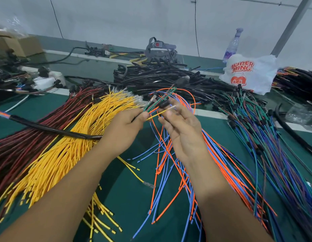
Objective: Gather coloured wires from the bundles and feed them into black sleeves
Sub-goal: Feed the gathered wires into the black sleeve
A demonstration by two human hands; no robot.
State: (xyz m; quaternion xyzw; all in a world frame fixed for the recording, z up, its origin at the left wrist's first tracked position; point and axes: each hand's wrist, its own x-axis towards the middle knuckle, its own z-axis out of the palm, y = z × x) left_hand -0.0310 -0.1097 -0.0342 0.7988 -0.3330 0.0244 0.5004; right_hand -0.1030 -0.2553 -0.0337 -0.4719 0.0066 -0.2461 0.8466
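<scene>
Item: coloured wires (152, 106), which I judged light, limp and slippery, best taken near their ends, were pinched by left hand (124, 124); right hand (182, 127) pinched a yellow wire (156, 115).

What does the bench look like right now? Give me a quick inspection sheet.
Surface: green mat, largely covered.
Job's things: yellow wire bundle beside dark red bundle; orange and blue wires; mixed wires; black sleeve pile.
Clutter: printed plastic bag, bottle, cardboard box.
Hands: left hand pinches several wires; right hand holds a yellow wire.
Cables: two black leads hang down the wall.
Surroundings: pale wall, metal post.
</scene>
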